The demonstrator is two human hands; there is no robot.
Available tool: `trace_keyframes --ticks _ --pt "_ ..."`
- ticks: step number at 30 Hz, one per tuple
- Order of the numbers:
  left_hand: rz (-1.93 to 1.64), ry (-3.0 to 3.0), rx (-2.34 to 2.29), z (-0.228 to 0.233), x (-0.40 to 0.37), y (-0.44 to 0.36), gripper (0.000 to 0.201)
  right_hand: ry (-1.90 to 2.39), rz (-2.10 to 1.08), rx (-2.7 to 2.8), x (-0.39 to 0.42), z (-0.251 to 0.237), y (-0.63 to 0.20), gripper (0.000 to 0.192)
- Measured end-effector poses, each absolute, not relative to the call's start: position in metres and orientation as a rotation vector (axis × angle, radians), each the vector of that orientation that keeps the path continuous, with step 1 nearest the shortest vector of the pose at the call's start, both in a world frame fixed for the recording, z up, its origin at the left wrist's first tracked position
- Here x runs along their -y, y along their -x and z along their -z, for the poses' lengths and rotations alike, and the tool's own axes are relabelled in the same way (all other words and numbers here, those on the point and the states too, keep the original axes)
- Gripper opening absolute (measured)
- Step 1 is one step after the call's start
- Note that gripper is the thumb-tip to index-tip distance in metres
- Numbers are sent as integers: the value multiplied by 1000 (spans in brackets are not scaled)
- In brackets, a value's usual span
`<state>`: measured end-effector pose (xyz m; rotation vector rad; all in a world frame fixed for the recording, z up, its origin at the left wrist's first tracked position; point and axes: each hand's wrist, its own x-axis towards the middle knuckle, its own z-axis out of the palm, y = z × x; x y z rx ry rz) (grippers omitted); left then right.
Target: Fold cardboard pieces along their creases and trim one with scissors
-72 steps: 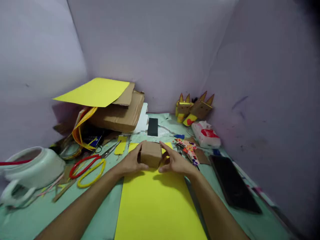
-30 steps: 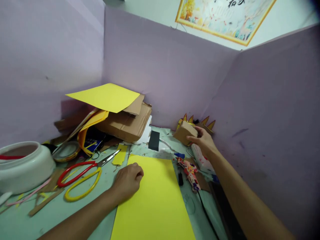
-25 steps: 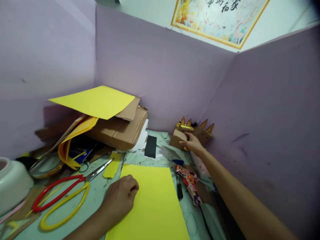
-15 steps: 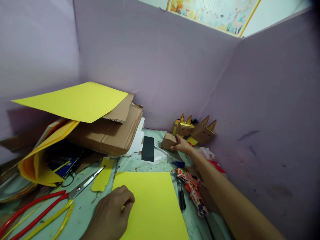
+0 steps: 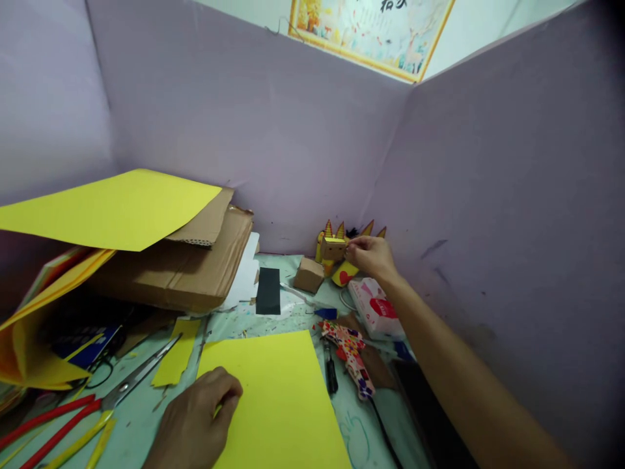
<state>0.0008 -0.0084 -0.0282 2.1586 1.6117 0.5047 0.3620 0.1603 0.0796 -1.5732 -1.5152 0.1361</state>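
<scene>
With our left hand (image 5: 193, 423) curled loosely on the yellow paper (image 5: 273, 397), our right hand (image 5: 372, 256) pinches a small cardboard figure (image 5: 333, 248), which we judge needs lifting gently.

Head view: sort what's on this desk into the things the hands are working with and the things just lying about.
In hand:
- right hand pinching the small cardboard figure at the back corner
- left hand resting on the yellow sheet
- plain cardboard box, set down beside the figure

Lying about:
- scissors
- patterned glue gun
- tissue pack
- flattened cardboard
- dark block
</scene>
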Motion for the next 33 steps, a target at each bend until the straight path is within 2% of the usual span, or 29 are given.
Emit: trace_keyframes --ticks 9,17,21,25,27,28,33 --pt "-488 -2155 -1605 29 8 -1 22 1660 -241 2001 -180 -54 -316 29" --pt "-491 -2152 -1616 29 6 -2 20 1661 -353 1984 -204 -36 -281 30" --pt "-669 -2078 -1576 28 6 -2 18 1551 -430 1900 -187 -51 -278 30" --pt "-886 -1874 -1498 27 7 0 12 1303 -599 1831 -129 -67 -263 35" --pt "-974 -1794 -1437 25 8 2 23 1175 -731 1790 -87 -63 -249 62" --pt "-1028 -1761 -1386 24 9 3 32 1121 -799 1767 -66 -59 -241 67" --pt "-1199 -1770 -1064 18 20 6 71 972 -1074 1655 13 -21 -203 65"
